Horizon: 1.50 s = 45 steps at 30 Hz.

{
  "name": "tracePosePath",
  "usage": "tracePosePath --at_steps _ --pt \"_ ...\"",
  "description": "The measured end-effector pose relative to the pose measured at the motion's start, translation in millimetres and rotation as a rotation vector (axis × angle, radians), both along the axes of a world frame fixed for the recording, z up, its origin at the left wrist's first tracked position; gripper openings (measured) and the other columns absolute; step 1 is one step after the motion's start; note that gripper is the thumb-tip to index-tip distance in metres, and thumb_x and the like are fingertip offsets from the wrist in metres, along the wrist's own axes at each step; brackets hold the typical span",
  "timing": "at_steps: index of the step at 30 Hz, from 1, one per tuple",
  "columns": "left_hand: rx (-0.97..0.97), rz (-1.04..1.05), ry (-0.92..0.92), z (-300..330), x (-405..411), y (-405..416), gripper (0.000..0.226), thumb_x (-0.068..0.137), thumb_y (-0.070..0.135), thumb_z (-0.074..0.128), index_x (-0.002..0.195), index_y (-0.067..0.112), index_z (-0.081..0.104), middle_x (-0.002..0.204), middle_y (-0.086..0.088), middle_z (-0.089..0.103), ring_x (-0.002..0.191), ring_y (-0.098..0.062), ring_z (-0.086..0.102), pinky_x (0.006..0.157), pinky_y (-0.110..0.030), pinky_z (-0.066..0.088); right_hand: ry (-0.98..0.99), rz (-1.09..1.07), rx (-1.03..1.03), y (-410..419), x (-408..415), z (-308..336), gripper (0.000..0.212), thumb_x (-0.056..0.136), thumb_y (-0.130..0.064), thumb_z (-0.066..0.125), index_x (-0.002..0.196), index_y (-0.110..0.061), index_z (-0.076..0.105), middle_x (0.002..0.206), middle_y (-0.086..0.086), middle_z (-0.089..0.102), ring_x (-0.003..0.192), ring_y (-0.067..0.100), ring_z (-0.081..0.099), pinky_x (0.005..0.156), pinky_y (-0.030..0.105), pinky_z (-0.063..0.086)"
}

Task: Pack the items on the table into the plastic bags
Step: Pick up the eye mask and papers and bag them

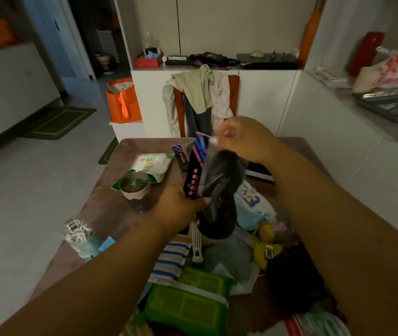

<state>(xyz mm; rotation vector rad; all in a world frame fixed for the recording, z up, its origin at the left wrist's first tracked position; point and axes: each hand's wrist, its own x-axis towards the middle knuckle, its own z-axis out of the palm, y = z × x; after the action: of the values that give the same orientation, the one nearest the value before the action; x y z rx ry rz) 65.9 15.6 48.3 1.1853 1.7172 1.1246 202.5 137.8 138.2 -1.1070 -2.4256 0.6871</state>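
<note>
Bag [219, 190] hangs over the table [110, 190]; my right hand [246, 139] pinches its zip top; my left hand [181, 209] clamps the bag's base and a box [194, 175].

We see two arms entering from near edge, both bare from forearm to fingertips. No sleeve edge visible on either arm within picture. Left hand [179, 208]: no ring, no glove we can make out; wrist bare, no watch or band. Right hand [246, 139]: likewise ungloved, wrist bare; fingertips blurred, so nails not readable. Forearms broad near camera, narrowing toward wrists through wide-angle lens. Light dim, fine detail on hands hard to tell.
</note>
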Motion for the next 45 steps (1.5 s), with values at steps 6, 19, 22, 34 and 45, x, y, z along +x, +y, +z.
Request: tracePosePath --at_steps 6,19,22,34,45 --pt "-0.131 0.427 -0.330 -29 -41 3 0.026 0.076 0.015 0.076 0.100 0.008 0.068 0.096 -0.014 0.072 0.087 -0.034 0.068 0.084 -0.050 0.055 -0.101 -0.234 -0.122 82 -36 -86 0.028 0.094 -0.032 0.052 0.094 -0.007 0.066 0.097 0.011 0.065 0.092 0.026 0.060 0.072 0.028 0.038" --pt "-0.168 0.514 -0.794 -45 -49 19 0.016 0.095 0.018 0.052 0.085 0.013 0.063 0.071 -0.014 0.072 0.072 -0.034 0.066 0.062 -0.043 0.055 -0.495 0.050 -0.219 137 -110 -193 0.050 0.094 -0.038 0.046 0.138 -0.014 0.045 0.145 0.010 0.042 0.129 0.030 0.041 0.111 0.040 0.032" --pt "-0.148 0.513 -0.842 -44 -44 19 0.018 0.097 0.020 0.047 0.089 0.017 0.063 0.092 -0.015 0.070 0.084 -0.035 0.065 0.074 -0.045 0.052 -0.400 0.031 -0.102 133 -104 -184 0.034 0.097 -0.031 0.044 0.121 -0.011 0.058 0.126 0.013 0.056 0.113 0.030 0.053 0.101 0.041 0.042" --pt "-0.163 0.485 -1.163 -33 -50 11 0.066 0.092 0.062 0.031 0.117 0.013 0.066 0.116 -0.017 0.068 0.112 -0.034 0.060 0.095 -0.049 0.045 0.125 0.318 -0.346 -27 -39 -103 0.021 0.093 -0.016 0.058 0.100 -0.004 0.074 0.105 0.009 0.071 0.097 0.020 0.064 0.091 0.035 0.050" --pt "-0.402 0.566 -0.673 -14 -55 -28 0.013 0.090 -0.006 0.047 0.086 -0.001 0.058 0.078 -0.016 0.059 0.068 -0.034 0.054 0.054 -0.041 0.044 0.362 -0.116 -0.927 22 -116 -94 0.058 0.100 -0.049 0.027 0.124 -0.004 0.056 0.125 0.022 0.057 0.118 0.033 0.054 0.101 0.039 0.045"
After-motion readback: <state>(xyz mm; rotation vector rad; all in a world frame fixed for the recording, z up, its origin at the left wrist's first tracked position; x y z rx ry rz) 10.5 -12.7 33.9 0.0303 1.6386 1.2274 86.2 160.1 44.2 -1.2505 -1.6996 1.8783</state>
